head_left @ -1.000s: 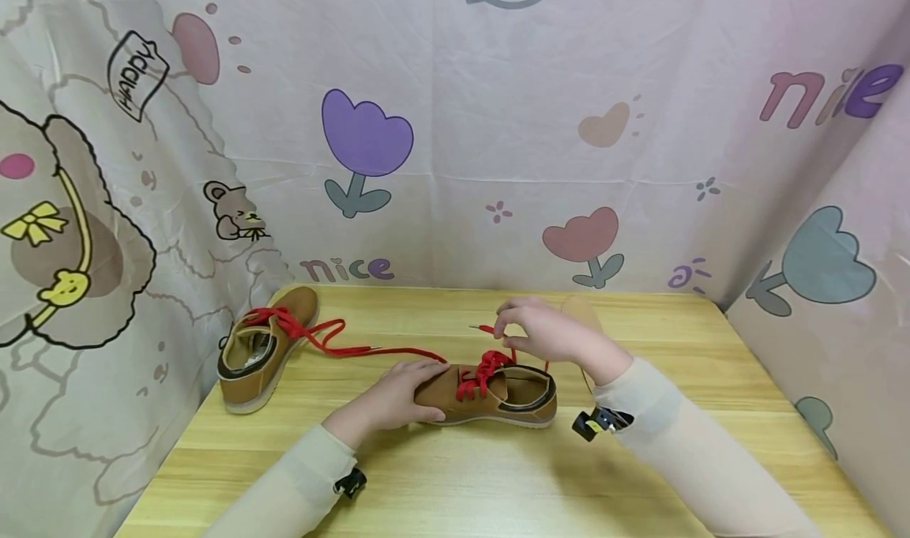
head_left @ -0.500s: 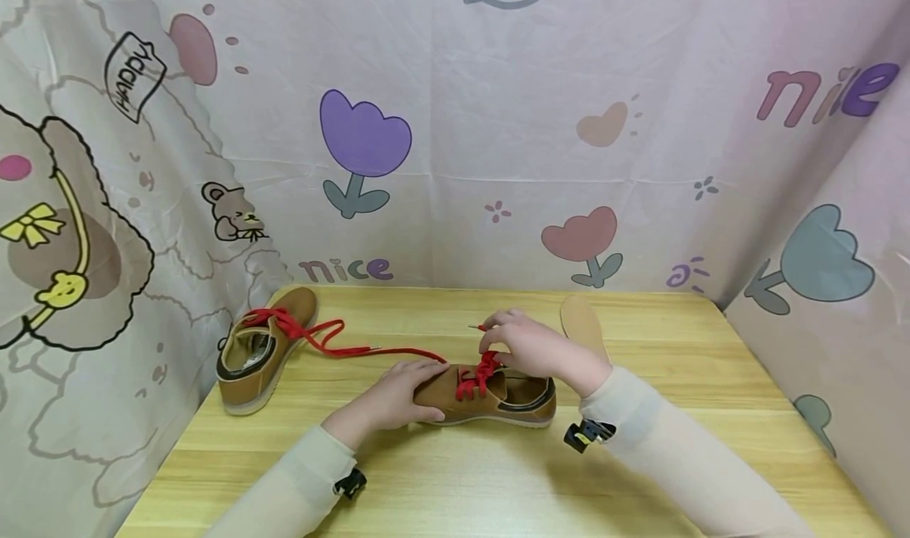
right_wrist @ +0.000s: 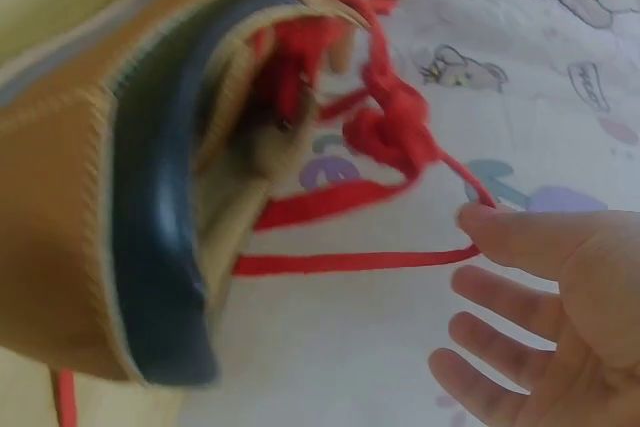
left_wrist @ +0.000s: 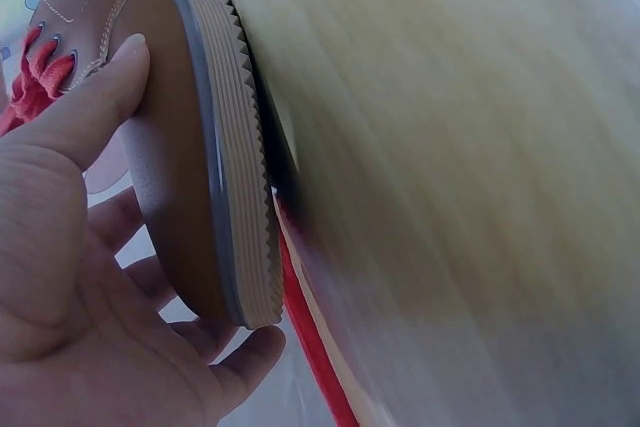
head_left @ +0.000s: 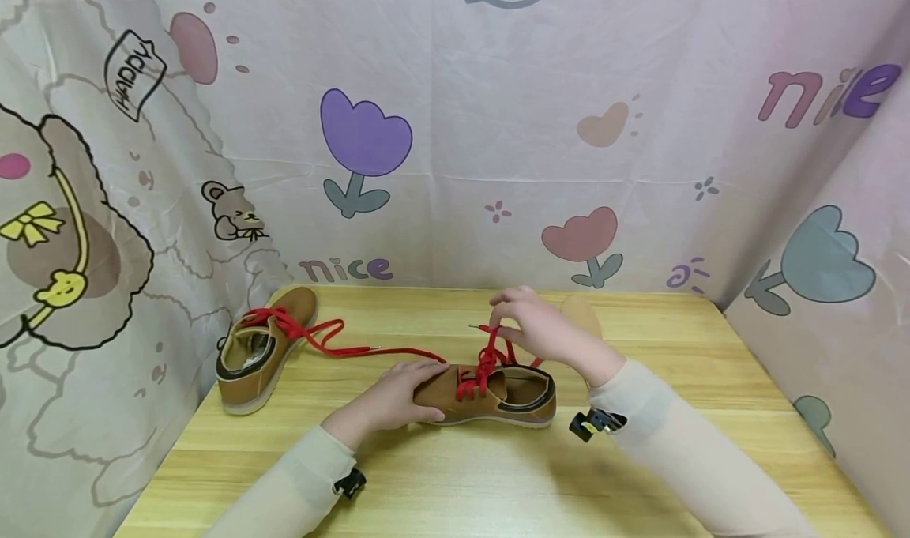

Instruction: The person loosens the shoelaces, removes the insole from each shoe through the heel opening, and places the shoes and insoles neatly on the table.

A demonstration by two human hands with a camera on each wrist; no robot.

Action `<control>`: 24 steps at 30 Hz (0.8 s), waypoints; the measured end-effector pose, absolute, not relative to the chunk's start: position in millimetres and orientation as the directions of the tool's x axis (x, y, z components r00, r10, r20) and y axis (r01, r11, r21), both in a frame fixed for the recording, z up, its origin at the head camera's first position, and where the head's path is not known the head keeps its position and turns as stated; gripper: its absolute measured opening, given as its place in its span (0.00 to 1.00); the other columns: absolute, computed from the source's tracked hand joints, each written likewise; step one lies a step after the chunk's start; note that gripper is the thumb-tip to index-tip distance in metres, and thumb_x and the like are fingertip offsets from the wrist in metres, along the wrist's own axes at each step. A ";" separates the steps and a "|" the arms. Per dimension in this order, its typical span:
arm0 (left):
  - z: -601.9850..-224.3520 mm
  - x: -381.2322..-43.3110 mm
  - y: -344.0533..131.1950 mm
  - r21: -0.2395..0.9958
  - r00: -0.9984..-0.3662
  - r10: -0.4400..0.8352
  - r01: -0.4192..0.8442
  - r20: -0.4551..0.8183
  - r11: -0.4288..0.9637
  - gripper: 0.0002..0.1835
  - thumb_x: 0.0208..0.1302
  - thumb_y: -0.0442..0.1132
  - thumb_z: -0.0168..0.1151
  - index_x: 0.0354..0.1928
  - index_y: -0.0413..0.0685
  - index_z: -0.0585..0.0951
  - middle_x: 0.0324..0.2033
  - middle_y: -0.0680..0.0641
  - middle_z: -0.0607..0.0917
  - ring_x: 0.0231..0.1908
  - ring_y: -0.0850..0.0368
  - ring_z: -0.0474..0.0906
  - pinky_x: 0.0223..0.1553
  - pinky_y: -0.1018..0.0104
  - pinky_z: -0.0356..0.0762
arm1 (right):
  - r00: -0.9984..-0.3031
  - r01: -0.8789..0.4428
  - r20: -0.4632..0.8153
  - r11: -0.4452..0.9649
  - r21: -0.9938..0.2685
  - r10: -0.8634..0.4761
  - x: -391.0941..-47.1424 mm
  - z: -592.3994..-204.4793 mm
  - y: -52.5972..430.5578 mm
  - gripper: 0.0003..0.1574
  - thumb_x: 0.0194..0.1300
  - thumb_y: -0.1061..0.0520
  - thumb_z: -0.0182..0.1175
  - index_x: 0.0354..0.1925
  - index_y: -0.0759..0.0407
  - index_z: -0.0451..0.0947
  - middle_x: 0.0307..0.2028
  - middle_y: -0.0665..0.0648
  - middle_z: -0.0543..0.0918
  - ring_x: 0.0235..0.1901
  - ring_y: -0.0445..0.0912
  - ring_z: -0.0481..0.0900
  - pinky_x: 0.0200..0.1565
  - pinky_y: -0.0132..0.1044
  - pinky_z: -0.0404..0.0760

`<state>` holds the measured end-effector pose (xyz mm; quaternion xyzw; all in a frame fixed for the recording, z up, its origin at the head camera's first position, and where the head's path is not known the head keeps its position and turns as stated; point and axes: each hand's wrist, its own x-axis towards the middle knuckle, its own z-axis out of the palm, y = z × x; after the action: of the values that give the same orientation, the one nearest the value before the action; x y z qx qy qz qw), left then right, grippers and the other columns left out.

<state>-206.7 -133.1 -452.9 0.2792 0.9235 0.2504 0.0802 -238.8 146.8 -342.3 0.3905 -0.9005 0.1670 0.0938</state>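
Note:
A brown shoe (head_left: 442, 389) with a pale sole lies on the table, its toe to the left and its opening to the right. My left hand (head_left: 387, 396) grips the toe end. The left wrist view shows the thumb (left_wrist: 110, 97) across the upper and the fingers round the far side. Over the shoe, my right hand (head_left: 543, 329) pinches a red shoelace (head_left: 490, 340) between thumb and index finger. In the right wrist view a bunched knot (right_wrist: 395, 132) of lace hangs off the shoe, and the pinched strand forms a loop. The other right fingers are spread.
A matching shoe (head_left: 245, 380) stands at the table's left edge, its red laces (head_left: 341, 352) trailing right towards the held shoe. Behind my right hand lies a tan insole (head_left: 581, 315). Printed curtains (head_left: 455, 127) enclose the wooden table (head_left: 498, 483) at the back and sides.
My right hand dipped down to the knot, then rose up and back right, pulling a strand of red lace upwards with it. My left hand stayed on the toe.

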 end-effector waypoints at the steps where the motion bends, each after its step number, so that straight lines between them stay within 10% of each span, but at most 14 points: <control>1: -453.0 -206.6 -133.2 0.506 -0.832 0.555 0.475 -0.008 0.720 0.44 0.58 0.58 0.72 0.74 0.54 0.68 0.70 0.45 0.70 0.67 0.38 0.64 0.66 0.36 0.58 | -0.685 -0.727 0.314 0.644 -0.238 -0.658 -240.2 -339.4 148.5 0.03 0.62 0.62 0.70 0.35 0.55 0.85 0.54 0.63 0.81 0.55 0.60 0.76 0.56 0.53 0.76; 24: -452.7 -205.4 -133.0 0.506 -0.832 0.554 0.474 -0.011 0.721 0.44 0.59 0.58 0.72 0.75 0.55 0.67 0.71 0.44 0.69 0.68 0.37 0.63 0.66 0.36 0.58 | -0.831 -0.513 0.469 0.741 -0.433 -0.301 -270.7 -303.3 180.1 0.08 0.68 0.60 0.65 0.45 0.61 0.84 0.58 0.62 0.77 0.57 0.60 0.70 0.50 0.53 0.78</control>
<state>-205.4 -133.0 -452.7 0.2781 0.9240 0.2495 0.0811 -270.7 180.1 -303.3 0.2226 -0.9141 0.2824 0.1876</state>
